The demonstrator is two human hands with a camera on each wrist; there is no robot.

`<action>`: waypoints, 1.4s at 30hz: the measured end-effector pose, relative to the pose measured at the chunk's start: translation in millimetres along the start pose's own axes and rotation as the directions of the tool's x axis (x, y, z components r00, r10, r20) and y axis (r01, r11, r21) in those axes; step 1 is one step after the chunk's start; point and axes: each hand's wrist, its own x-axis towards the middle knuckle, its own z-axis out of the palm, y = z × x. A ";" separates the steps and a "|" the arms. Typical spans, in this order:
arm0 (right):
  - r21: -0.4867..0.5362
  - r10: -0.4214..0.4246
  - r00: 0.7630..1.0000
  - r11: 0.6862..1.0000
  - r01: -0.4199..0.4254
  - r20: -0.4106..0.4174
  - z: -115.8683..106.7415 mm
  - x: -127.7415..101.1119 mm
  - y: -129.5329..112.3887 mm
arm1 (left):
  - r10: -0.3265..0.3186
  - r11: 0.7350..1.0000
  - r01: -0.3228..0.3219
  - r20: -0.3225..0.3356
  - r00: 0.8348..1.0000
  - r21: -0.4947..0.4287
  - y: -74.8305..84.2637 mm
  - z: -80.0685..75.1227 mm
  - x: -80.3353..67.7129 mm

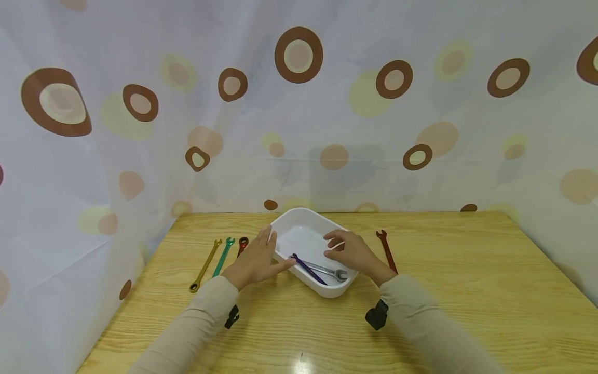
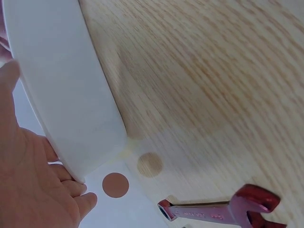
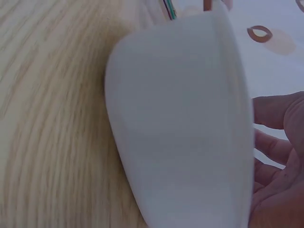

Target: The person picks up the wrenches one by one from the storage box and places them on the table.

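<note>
Mid-frame, a white tray (image 1: 299, 238) sits askew on the tabletop (image 1: 467, 296), its walls penning in a purple wrench (image 1: 308, 269) and a silver wrench (image 1: 322, 268). The left hand (image 1: 257, 262), fingers straight, lies at the left rim, probably to steady it; the right hand (image 1: 353, 254), relaxed, gripping nothing visible, is over the right side. A yellow wrench (image 1: 206, 265), green wrench (image 1: 223, 256) and red wrench (image 1: 243, 243) lie left of centre, spaced apart.
</note>
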 end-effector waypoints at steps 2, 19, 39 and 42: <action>-0.023 -0.008 1.000 1.000 0.008 0.013 5.4 3.0 -2.5 | -0.005 1.000 0.005 0.001 1.000 0.005 -0.3 -0.1 -0.4; -0.138 0.072 0.989 0.989 -0.054 0.129 29.5 20.9 -8.8 | -0.007 1.000 0.007 -0.004 1.000 0.019 -3.5 0.2 0.1; -0.338 -0.043 0.991 0.937 0.085 0.130 50.4 21.7 -8.7 | 0.014 1.000 -0.014 -0.007 1.000 0.003 0.0 -1.4 -3.0; -0.338 -0.048 0.989 0.936 0.094 0.141 50.8 22.2 -8.8 | 0.015 1.000 -0.015 -0.007 1.000 0.002 0.2 -1.6 -2.5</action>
